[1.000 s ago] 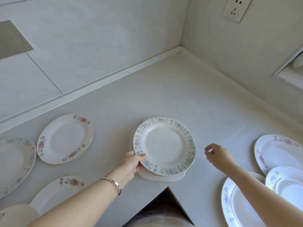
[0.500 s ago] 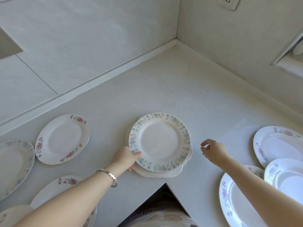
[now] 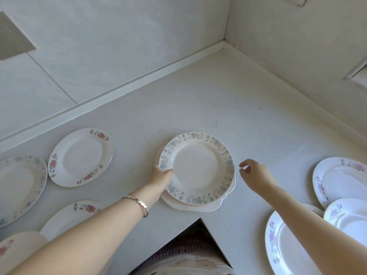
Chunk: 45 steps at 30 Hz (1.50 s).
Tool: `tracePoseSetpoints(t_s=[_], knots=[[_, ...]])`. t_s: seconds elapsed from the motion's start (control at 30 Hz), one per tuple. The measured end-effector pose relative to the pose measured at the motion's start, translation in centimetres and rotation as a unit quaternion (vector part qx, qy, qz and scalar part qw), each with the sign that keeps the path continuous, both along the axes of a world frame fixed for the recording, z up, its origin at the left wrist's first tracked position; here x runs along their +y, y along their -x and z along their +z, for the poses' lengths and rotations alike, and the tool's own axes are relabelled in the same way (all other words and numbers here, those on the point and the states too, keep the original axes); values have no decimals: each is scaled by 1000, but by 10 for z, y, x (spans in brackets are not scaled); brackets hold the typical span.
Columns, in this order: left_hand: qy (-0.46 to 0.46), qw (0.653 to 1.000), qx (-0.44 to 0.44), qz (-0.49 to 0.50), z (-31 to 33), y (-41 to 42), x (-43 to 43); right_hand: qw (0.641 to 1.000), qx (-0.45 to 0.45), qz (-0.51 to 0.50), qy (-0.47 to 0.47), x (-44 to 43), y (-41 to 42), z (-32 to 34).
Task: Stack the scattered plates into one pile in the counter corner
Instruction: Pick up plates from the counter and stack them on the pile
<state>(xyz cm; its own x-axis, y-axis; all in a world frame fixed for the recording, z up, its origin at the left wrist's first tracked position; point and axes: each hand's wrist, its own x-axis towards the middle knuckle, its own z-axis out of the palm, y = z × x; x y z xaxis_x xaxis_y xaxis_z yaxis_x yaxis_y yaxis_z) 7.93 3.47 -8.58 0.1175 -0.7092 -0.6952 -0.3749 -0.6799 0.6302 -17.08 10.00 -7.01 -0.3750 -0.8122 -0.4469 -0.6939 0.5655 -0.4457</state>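
A plate with a blue leaf rim (image 3: 196, 168) lies on top of a plain cream scalloped plate (image 3: 195, 205) near the counter's inner front corner. My left hand (image 3: 159, 175) grips the blue-rimmed plate's left edge, thumb on top. My right hand (image 3: 255, 173) hovers just right of the pile, fingers loosely curled and apart, holding nothing. A red-flower plate (image 3: 80, 156) and a blue-rimmed plate (image 3: 19, 187) lie to the left; two more flowered plates (image 3: 65, 217) sit at the lower left. Three plates with purple flowers (image 3: 341, 179) lie at the right.
The white counter (image 3: 228, 108) runs back to the wall corner (image 3: 224, 41), bounded by tiled walls on both sides. The counter's front edge makes a notch (image 3: 199, 220) below the pile. A window ledge (image 3: 357, 76) juts in at the right.
The blue-rimmed plate has come down and settled more squarely over the cream plate, my left hand still on its edge. My right hand has stayed close by on the right.
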Motion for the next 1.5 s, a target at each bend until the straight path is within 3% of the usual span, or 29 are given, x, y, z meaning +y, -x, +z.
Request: tracePoseSetpoints(t_s=[0.13, 0.33, 0.5, 0.57, 0.67, 0.8, 0.93, 1.23, 1.5], knots=[[-1, 995, -37, -98, 10, -45, -17, 997, -15, 62, 48, -29, -41, 24], [32, 985, -152, -78, 20, -159, -32, 964, -24, 265, 3, -70, -148, 49], [59, 942, -308, -121, 33, -251, -16, 941, -47, 334, 0, -101, -252, 38], [53, 937, -321, -125, 31, -283, -10, 951, -78, 299, -22, -112, -293, 26], [47, 941, -316, -109, 22, -325, -7, 964, -216, 117, -102, -129, -344, 4], [44, 951, -291, -97, 10, -362, -9, 888, -411, -140, -152, -147, -385, -17], [47, 958, -262, -107, 2, -379, -14, 848, -441, -274, -108, -157, -410, -31], [32, 961, -248, -122, -3, -367, -19, 848, -440, -295, -32, -156, -392, -26], [47, 956, -252, -146, 12, -292, -17, 838, -466, -283, 26, -120, -262, 9]])
